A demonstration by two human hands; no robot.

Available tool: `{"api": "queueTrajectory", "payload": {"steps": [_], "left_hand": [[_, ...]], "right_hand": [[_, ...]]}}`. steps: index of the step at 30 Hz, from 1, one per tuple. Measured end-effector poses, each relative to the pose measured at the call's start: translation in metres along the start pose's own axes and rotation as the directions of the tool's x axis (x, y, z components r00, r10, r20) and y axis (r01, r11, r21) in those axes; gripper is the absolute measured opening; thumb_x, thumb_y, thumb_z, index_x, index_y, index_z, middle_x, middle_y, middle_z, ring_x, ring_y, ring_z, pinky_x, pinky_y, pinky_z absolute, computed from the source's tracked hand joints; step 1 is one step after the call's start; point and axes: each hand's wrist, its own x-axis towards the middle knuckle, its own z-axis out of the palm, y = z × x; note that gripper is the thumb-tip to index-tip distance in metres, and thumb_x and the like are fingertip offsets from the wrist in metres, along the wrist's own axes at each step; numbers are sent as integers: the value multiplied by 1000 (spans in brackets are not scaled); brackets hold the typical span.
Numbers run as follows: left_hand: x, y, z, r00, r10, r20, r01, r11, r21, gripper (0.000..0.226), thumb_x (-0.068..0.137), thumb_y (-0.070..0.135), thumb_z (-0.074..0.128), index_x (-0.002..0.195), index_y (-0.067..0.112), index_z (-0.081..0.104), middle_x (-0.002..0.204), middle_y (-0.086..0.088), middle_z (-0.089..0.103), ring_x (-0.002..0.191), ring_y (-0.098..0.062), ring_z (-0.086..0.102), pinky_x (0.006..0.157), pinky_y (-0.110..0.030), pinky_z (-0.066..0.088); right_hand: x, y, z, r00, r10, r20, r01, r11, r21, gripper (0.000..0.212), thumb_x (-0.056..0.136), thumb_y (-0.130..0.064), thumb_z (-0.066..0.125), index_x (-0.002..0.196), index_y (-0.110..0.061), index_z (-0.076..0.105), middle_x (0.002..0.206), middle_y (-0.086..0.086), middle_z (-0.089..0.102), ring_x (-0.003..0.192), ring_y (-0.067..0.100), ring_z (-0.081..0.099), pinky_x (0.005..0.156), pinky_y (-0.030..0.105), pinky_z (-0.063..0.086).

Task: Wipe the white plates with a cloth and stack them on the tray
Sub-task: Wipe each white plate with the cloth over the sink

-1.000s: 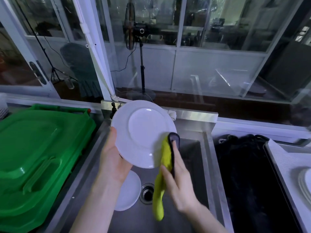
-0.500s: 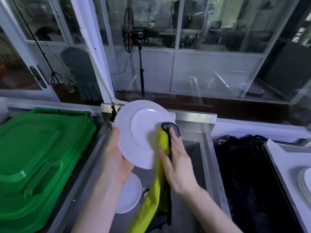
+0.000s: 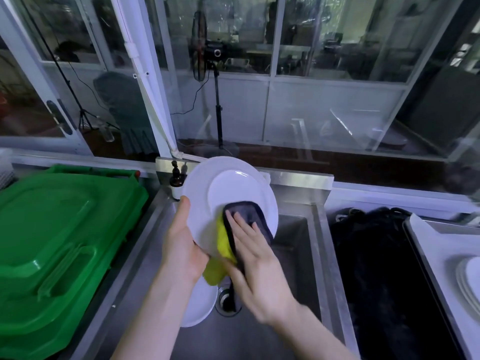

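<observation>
The left hand (image 3: 181, 245) grips the plate (image 3: 233, 183) by its lower-left rim, thumb on the face, holding it tilted above the sink (image 3: 298, 255). The right hand (image 3: 257, 255) lies flat, fingers straight, pressing the cloth (image 3: 246, 211) against the plate's lower face. A hard push against that one-sided grip could twist the plate loose and drop it onto the second plate (image 3: 200, 305) below. The tray (image 3: 441, 237) sits well apart, to the right.
</observation>
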Motion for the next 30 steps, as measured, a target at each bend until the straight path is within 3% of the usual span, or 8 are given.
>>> {"api": "queueTrajectory", "payload": {"steps": [9, 13, 16, 18, 20, 21, 25, 30], "left_hand": [[-6, -8, 2, 999, 47, -1, -47, 997, 56, 56, 96, 54, 44, 132, 16, 63, 129, -8, 70, 123, -28, 65, 107, -51, 44], [0, -3, -9, 995, 93, -29, -93, 995, 27, 53, 103, 52, 38, 137, 18, 61, 132, -8, 69, 123, -28, 65, 104, -51, 46], [3, -7, -7, 996, 54, -66, -53, 998, 18, 57, 103, 54, 38, 139, 15, 59, 133, -12, 68, 123, -34, 63, 106, -53, 46], [4, -11, -6, 995, 29, -94, -27, 999, 20, 57, 104, 54, 38, 139, 14, 59, 132, -13, 68, 123, -35, 63, 103, -53, 48], [5, -10, -4, 990, 36, -135, -34, 999, 18, 53, 106, 51, 39, 135, 14, 62, 127, -13, 71, 114, -32, 69, 90, -49, 58], [6, -10, -2, 986, 46, -160, -44, 999, 15, 49, 106, 49, 39, 131, 15, 64, 123, -11, 73, 108, -29, 72, 80, -44, 62], [11, -8, 2, 968, 87, -234, -87, 996, 11, 42, 109, 42, 38, 129, 17, 64, 121, -5, 74, 106, -22, 72, 71, -35, 61], [11, -3, 12, 962, 76, -263, -82, 997, -10, 36, 110, 38, 37, 111, 17, 66, 109, -6, 76, 98, -23, 71, 73, -40, 57]], "right_hand": [[46, 32, -28, 949, 309, -62, -294, 938, 182, 54, 102, -27, 49, 151, -32, 26, 158, -10, 29, 145, -3, 19, 121, 32, 19], [-8, 21, -18, 972, 231, -49, -215, 952, 219, 59, 99, -31, 50, 142, -59, 19, 153, -37, 18, 145, -6, 17, 119, 18, 15], [-28, 6, -3, 988, 157, -13, -148, 956, 253, 52, 98, -37, 48, 145, -48, 30, 152, -31, 31, 144, -1, 27, 118, 18, 19], [-22, 2, -6, 947, 322, 8, -294, 852, 433, 32, 95, -41, 50, 126, -45, 57, 123, -27, 62, 118, -4, 54, 102, 24, 42], [-13, 9, -15, 867, 496, -34, -377, 701, 606, 16, 93, -39, 53, 99, -30, 65, 80, -17, 65, 76, -1, 57, 71, 17, 48], [-9, 15, -22, 836, 538, -107, -370, 698, 613, 12, 96, -32, 54, 99, -27, 65, 76, -15, 64, 71, -1, 56, 66, 12, 47], [-2, 34, -43, 872, 432, -231, -351, 880, 319, 45, 96, -18, 49, 129, -48, 47, 104, -28, 60, 94, -9, 55, 77, 4, 41], [-12, 46, -34, 982, 187, 11, -176, 945, -276, 65, 74, -35, 57, 135, -43, 41, 113, -7, 39, 81, 15, 55, 54, 32, 53]]}}
